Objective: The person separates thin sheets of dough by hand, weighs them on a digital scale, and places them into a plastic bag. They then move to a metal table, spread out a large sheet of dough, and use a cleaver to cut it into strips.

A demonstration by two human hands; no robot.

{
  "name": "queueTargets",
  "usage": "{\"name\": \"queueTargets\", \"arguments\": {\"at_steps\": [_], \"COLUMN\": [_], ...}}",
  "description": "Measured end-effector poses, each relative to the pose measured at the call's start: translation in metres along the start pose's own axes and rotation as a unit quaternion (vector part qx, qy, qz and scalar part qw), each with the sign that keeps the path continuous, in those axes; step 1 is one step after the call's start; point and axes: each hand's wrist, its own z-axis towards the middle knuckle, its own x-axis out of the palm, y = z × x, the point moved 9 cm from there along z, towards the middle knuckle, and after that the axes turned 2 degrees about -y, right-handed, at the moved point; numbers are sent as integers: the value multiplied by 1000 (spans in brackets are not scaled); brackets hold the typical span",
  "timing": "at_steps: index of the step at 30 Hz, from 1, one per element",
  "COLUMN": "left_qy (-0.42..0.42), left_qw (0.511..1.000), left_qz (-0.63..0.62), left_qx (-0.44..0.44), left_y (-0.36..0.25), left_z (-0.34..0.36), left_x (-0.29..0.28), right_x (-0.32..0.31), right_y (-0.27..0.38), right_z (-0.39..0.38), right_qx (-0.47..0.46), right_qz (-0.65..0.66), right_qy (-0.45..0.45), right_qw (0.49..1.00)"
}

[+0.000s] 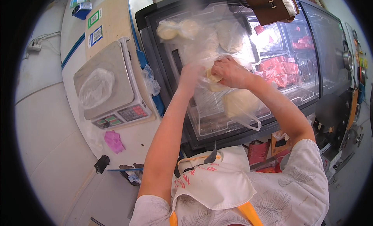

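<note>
The clear plastic bag (233, 105) sags just below both hands over the glass freezer lid (217, 121), holding pale flat dough rounds. The right hand (231, 72) has its fingers closed on a yellowish piece at the bag's mouth. The blurred left hand (190, 74) seems to pinch the rim; if it slips, the bag could tip toward the scale (107, 86) on the desk (50, 117).

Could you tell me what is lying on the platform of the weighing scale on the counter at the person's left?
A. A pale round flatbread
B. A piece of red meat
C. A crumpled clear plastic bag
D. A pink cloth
C, since a crumpled clear plastic bag lies on the steel platform of the weighing scale, and nothing else rests on it.
</note>
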Motion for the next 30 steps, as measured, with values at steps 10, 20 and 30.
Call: {"name": "queueTargets", "arguments": {"at_steps": [10, 20, 30], "left_qy": [-86, 283, 80], "left_qw": [913, 878, 954], "left_qz": [390, -375, -88], "left_qx": [87, 90, 274], "left_y": [-38, -105, -106], "left_z": [-35, -184, -318], "left_x": [3, 57, 19], "right_x": [-53, -155, -115], "right_y": [37, 153, 237], "right_z": [-3, -46, -65], "right_qx": [88, 187, 174], "right_qz": [88, 405, 474], "right_qy": [88, -65, -137], "right_qw": [988, 892, 853]}}
